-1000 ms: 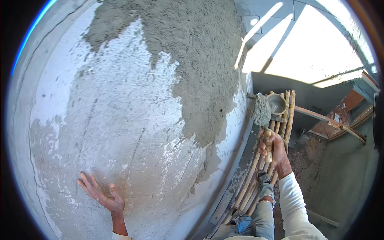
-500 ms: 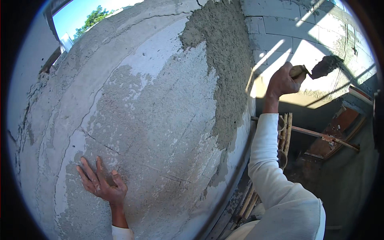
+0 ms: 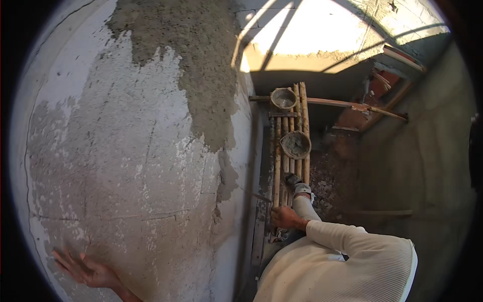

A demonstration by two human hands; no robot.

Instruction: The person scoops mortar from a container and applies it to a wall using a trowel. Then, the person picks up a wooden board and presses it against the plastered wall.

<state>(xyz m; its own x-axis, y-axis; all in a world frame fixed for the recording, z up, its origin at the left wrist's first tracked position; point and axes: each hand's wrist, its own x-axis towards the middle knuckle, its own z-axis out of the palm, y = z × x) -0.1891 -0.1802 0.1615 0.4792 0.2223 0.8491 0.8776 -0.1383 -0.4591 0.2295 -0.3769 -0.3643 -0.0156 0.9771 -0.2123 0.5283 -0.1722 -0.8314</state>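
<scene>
At the lower left my left hand [image 3: 85, 269] rests with fingers spread against the rough wall [image 3: 115, 131], part of which is coated with darker grey mortar [image 3: 201, 85]. Low at centre right, my right hand [image 3: 284, 217] grips a trowel [image 3: 259, 196], its thin blade angled up-left beside the wall's base; no lump of mortar shows on it. Beyond that hand, a bowl of grey mortar [image 3: 295, 145] sits on the bamboo plank scaffold [image 3: 305, 171], and a second bowl [image 3: 283, 98] stands farther along it.
My foot [image 3: 294, 180] is on the bamboo scaffold. A horizontal pole [image 3: 332, 102] crosses at the far end, below a sunlit block wall [image 3: 312, 35]. At right are a darker plastered wall [image 3: 422, 161], an opening with reddish board [image 3: 352, 118], and rubble below [image 3: 324, 186].
My right hand with the trowel has dropped from high at the right to beside the scaffold. The view has tilted down. The mortar heaped on the blade a second ago no longer shows.
</scene>
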